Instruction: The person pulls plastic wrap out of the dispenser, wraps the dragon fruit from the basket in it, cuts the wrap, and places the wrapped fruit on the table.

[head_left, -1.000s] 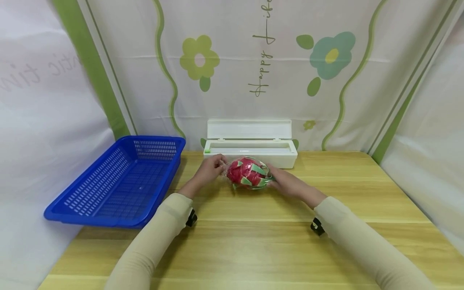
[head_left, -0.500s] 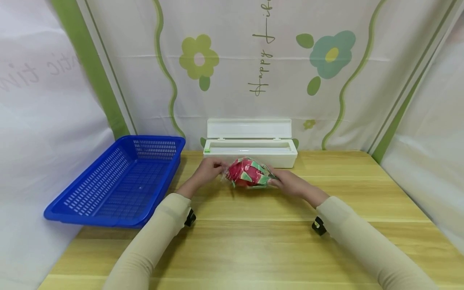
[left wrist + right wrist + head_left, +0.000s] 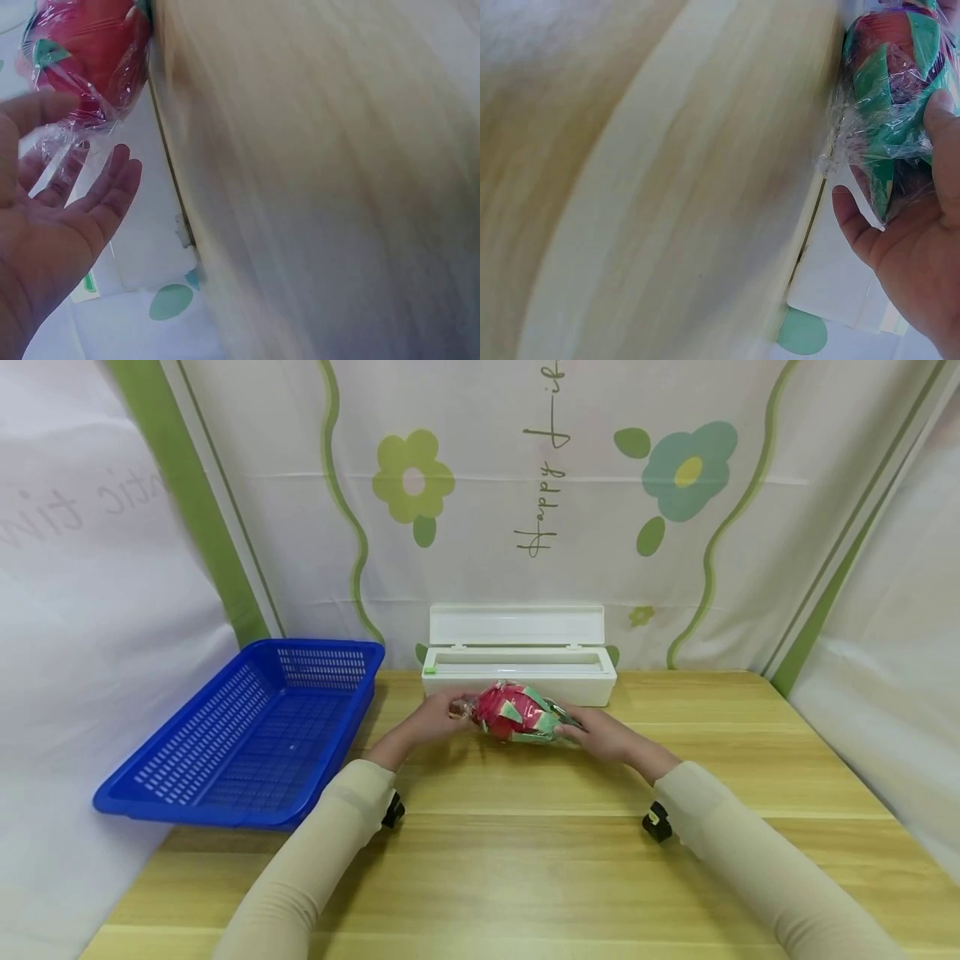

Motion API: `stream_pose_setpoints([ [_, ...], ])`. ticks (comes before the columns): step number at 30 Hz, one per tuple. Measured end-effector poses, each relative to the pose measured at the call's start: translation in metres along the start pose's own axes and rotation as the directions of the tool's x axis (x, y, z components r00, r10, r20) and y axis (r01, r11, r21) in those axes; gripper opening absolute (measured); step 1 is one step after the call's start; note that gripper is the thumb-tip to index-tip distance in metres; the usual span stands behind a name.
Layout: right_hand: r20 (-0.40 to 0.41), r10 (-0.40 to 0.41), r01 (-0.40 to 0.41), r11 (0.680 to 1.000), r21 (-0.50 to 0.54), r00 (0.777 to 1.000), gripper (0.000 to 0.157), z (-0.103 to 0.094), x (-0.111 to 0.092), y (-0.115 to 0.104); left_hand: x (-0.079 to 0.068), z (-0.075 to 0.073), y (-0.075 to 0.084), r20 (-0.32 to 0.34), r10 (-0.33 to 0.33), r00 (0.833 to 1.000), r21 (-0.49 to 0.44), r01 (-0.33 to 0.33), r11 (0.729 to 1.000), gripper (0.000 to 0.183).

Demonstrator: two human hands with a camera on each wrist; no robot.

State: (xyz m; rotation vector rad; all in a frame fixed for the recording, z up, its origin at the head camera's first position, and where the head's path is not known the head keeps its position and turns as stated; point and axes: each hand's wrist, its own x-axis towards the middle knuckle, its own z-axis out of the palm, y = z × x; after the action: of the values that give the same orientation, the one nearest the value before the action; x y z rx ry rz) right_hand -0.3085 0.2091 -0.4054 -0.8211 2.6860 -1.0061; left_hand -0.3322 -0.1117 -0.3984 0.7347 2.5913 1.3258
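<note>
A red dragon fruit (image 3: 512, 713) with green scales, wrapped in clear cling film (image 3: 71, 135), is between my two hands, just in front of a white film box. My right hand (image 3: 603, 735) holds its green, leafy end; in the right wrist view the thumb (image 3: 941, 109) lies along the fruit and the other fingers are partly hidden behind it. At the red end my left hand (image 3: 433, 720) pinches the gathered film between thumb and forefinger. The other left fingers (image 3: 120, 187) are spread loosely below the film in the left wrist view.
The white film box (image 3: 517, 688) stands against the back curtain with its lid (image 3: 517, 625) up and a green tab at its left end. A blue plastic basket (image 3: 330, 777) sits on the left of the wooden table (image 3: 510, 877). Printed curtains enclose the sides.
The dragon fruit has turned and tilted a little, its leafy end now lower toward the right. My right thumb has come onto its near side. The left fingers have moved slightly at the film.
</note>
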Motion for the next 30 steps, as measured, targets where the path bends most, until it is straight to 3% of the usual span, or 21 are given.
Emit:
stream_pose_setpoints([
  [4,-0.005,0.000,0.000,1.000,0.006,1.000,0.059,-0.0002,-0.0002,0.0009,-0.0001,0.0014,0.0015,-0.017,-0.010,1.000,0.026,0.010,1.000,0.047],
  [16,-0.051,0.004,-0.004,1.000,0.015,0.999,0.057,-0.0010,-0.0032,0.0053,-0.0027,-0.0021,0.0042,-0.064,-0.058,0.996,-0.011,0.057,0.998,0.024],
  [22,-0.062,-0.040,0.042,0.999,0.028,0.997,0.051,-0.0002,-0.0045,0.0062,-0.0033,-0.0019,0.0029,-0.125,-0.007,0.992,0.052,0.014,0.999,0.010],
  [30,-0.063,-0.035,0.038,0.998,0.047,0.997,0.048,-0.0003,-0.0062,0.0049,-0.0036,0.0001,0.0000,-0.157,0.014,0.987,0.033,-0.009,0.999,0.006],
])
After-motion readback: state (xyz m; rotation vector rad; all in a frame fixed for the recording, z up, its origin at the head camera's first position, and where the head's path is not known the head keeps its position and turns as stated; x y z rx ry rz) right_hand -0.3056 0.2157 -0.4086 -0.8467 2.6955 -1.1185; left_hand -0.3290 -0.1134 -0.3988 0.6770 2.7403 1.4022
